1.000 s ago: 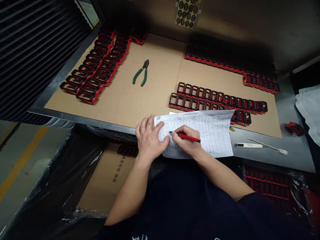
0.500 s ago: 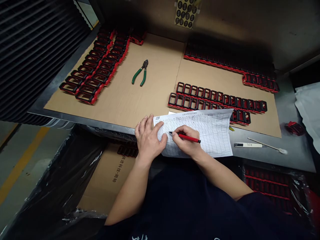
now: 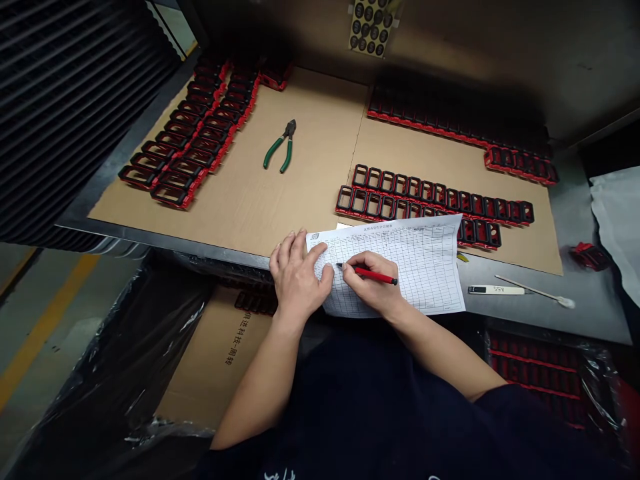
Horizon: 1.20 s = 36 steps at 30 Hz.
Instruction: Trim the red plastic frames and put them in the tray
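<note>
The person's right hand (image 3: 373,290) is closed around a slim red pen with a black tip (image 3: 369,273), fingers pinched on the barrel and the tip touching the left part of a white printed grid sheet of paper (image 3: 425,263). That sheet lies at the near edge of the bench, partly on the flat brown cardboard sheet (image 3: 300,187) that covers it and partly overhanging toward the person. The left hand (image 3: 296,277) lies flat with its fingers spread and loose, gripping nothing, pressing down the sheet's left edge to pin it. From where the pen stands, I would judge the form only partly filled: the tip is in the upper rows near the left margin, and most of the grid to the right and below looks blank, though the print is too small to read. Just beyond the paper stand two rows of black-and-red rectangular plastic frames (image 3: 435,200), the nearer row partly hidden under the sheet's far corner. More of the same frames (image 3: 190,137) run in a double line on the left. A pair of green-handled cutting pliers (image 3: 281,145) lies between the groups, untouched. To the right, on bare metal, rest a small white labelled stick (image 3: 496,290) and a white cotton swab (image 3: 537,292).
</note>
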### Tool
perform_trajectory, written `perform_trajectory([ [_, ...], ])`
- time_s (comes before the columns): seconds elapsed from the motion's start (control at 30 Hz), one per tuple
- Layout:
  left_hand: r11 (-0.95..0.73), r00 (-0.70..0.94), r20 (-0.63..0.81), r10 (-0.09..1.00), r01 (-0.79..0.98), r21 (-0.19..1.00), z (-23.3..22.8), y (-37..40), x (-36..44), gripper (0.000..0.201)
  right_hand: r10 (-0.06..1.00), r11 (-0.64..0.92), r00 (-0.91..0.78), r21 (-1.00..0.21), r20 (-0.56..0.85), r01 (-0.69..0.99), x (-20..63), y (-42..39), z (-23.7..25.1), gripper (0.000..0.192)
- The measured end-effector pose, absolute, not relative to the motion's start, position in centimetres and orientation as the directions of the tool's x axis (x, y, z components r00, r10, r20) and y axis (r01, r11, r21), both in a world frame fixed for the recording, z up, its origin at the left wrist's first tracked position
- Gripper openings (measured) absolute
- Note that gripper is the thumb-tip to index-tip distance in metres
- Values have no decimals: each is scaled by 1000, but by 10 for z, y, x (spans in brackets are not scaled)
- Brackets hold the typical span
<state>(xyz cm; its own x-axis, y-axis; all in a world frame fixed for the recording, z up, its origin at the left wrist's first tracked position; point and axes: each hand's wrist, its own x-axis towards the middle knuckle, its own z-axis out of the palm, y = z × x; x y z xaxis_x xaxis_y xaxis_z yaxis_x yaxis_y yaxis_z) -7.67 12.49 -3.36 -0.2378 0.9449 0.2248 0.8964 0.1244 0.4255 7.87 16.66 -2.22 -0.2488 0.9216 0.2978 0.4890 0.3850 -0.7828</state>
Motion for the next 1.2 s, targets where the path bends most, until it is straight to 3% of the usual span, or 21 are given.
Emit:
perform_trajectory([
  [1.2,128,-249,253,935,901,414,-34,125,-75,35,927,373,-244,-785,286,496,79,167,-21,15],
])
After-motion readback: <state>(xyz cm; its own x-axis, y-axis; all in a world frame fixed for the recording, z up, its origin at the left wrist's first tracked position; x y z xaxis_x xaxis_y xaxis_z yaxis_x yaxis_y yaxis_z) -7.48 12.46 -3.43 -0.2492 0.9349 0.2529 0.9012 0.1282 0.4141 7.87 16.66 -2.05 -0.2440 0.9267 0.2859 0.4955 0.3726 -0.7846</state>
